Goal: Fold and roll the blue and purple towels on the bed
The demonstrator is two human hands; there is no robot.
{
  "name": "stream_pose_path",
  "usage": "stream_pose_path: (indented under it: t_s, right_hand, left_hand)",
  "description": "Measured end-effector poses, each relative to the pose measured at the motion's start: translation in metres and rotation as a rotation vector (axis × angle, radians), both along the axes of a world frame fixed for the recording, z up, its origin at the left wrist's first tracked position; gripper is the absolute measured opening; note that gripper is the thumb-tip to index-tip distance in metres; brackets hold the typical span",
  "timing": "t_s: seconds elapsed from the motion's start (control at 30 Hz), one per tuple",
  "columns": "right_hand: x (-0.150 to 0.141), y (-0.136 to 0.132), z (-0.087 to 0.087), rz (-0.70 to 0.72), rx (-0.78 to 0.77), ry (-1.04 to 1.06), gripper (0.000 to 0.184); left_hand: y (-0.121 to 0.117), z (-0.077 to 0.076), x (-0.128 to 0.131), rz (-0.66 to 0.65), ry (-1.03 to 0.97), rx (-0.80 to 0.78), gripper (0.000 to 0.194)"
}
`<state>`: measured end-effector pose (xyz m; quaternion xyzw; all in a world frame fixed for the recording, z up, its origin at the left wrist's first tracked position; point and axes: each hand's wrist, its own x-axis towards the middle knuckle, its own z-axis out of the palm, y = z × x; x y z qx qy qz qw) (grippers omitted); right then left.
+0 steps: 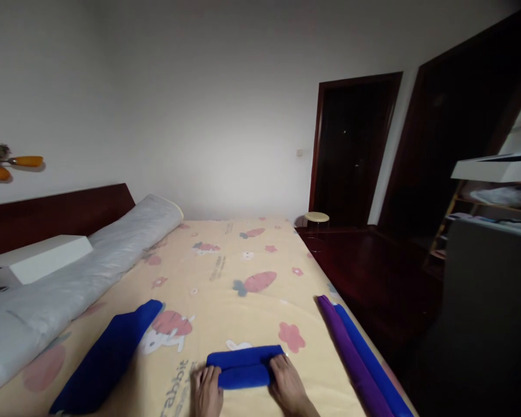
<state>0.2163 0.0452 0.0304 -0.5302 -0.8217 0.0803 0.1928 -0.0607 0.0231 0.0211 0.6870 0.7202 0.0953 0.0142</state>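
Note:
A blue cloth, folded into a narrow strip, lies across the bed near its front edge. My left hand holds its left end, fingers curled over the near corner. At the right end, my right hand grips the cloth, with fingertips bent onto it. A crease runs lengthwise along the strip. To the left lies another blue cloth, spread flat and slanting. Along the bed's right edge are a long purple cloth and a long blue cloth, side by side.
The bed sheet is yellow with carrots and rabbits. A grey rolled bundle and a white box lie by the headboard. Beyond the bed stand a round stool and, at right, a shelf.

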Motion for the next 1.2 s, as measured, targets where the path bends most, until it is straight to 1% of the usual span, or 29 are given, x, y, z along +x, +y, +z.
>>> stream_pose_path:
  t_s: [0.07,0.17,0.27,0.37,0.43,0.47,0.5,0.6,0.63,0.7,0.73,0.8,0.93,1.0,1.1,1.2]
  right_hand:
    - [-0.008,-0.006,0.012,-0.035,-0.024,-0.009,0.038]
    - [-0.017,-0.007,0.017,-0.066,-0.050,-0.018,0.038]
    - [-0.017,0.000,0.012,-0.066,-0.023,-0.023,0.045]
    - [-0.014,0.008,0.002,-0.157,0.110,-0.028,0.046]
    - [-0.015,0.009,-0.009,-0.204,0.191,-0.016,0.048]
    - [-0.018,0.007,-0.016,-0.186,0.218,-0.001,0.051]
    - [-0.023,0.005,-0.024,-0.132,0.237,0.014,0.056]
    - [-0.042,-0.005,-0.047,0.121,0.250,0.028,0.075]
    - [-0.049,-0.009,-0.053,0.172,0.249,0.026,0.080]
    - [-0.058,-0.012,-0.058,0.207,0.237,0.030,0.084]
    - [-0.059,-0.012,-0.056,0.208,0.223,0.036,0.084]
    - [-0.056,-0.009,-0.047,0.221,0.173,0.042,0.082]
    - [-0.038,0.003,-0.018,0.243,0.037,0.032,0.083]
    - [-0.029,0.009,-0.008,0.244,-0.011,0.032,0.084]
    - [-0.015,0.014,-0.006,0.248,-0.044,0.038,0.079]
    - [0.000,0.015,-0.013,0.186,-0.047,0.045,0.073]
  left_hand:
    - [-0.001,0.014,0.007,0.080,0.025,-0.054,0.054]
    - [0.001,0.027,0.014,0.155,0.057,-0.120,0.049]
    - [0.004,0.030,0.014,0.208,0.093,-0.110,0.048]
    - [0.005,0.025,0.016,0.248,0.118,-0.050,0.056]
    - [0.006,0.017,0.022,0.185,0.089,-0.005,0.061]
    - [0.006,0.011,0.028,0.122,0.065,0.005,0.062]
    - [0.005,0.004,0.034,0.043,0.038,0.001,0.064]
    - [0.002,-0.019,0.054,-0.212,-0.029,-0.064,0.072]
    - [0.001,-0.026,0.059,-0.274,-0.046,-0.083,0.076]
    - [0.000,-0.034,0.064,-0.340,-0.065,-0.099,0.080]
    - [0.001,-0.035,0.063,-0.343,-0.065,-0.096,0.081]
    - [0.003,-0.032,0.055,-0.331,-0.057,-0.078,0.079]
    - [0.008,-0.012,0.030,-0.265,-0.035,-0.079,0.077]
    - [0.007,-0.003,0.021,-0.235,-0.026,-0.091,0.074]
    - [0.003,0.007,0.013,-0.192,-0.016,-0.086,0.071]
    - [-0.003,0.013,0.007,-0.107,0.020,-0.092,0.074]
